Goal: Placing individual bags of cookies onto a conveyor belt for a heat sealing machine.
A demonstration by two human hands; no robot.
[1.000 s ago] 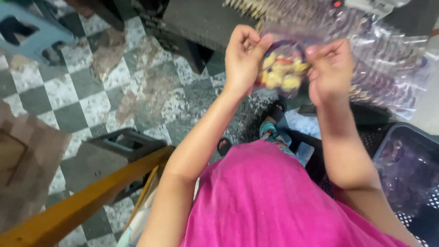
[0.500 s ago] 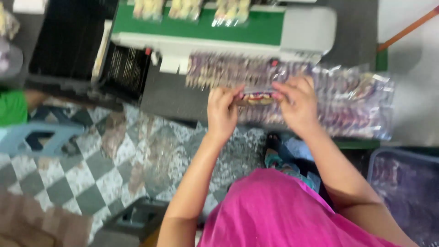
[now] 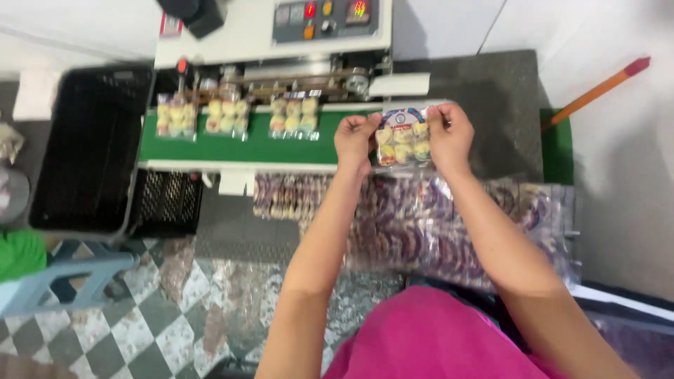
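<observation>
1. Left hand [image 3: 356, 140]: fingers pinched shut on the left edge of a clear snack packet [image 3: 401, 137].
2. Right hand [image 3: 449, 137]: fingers pinched shut on the packet's right edge.
3. Snack packet: held flat between both hands, at the right end of the green conveyor belt [image 3: 239, 146], just below the sealing machine [image 3: 281, 31]. Yellow and white pieces visible inside.
4. Three further filled packets [image 3: 232, 116] lying in a row on the belt, left of the hands, apart from one another.
5. Black plastic crate [image 3: 88, 151] standing at the belt's left end.
6. Stack of empty printed bags [image 3: 421, 224] lying below the belt, under both forearms.
7. Blue stool [image 3: 70, 277] on the checkered floor [image 3: 154, 323], lower left.
</observation>
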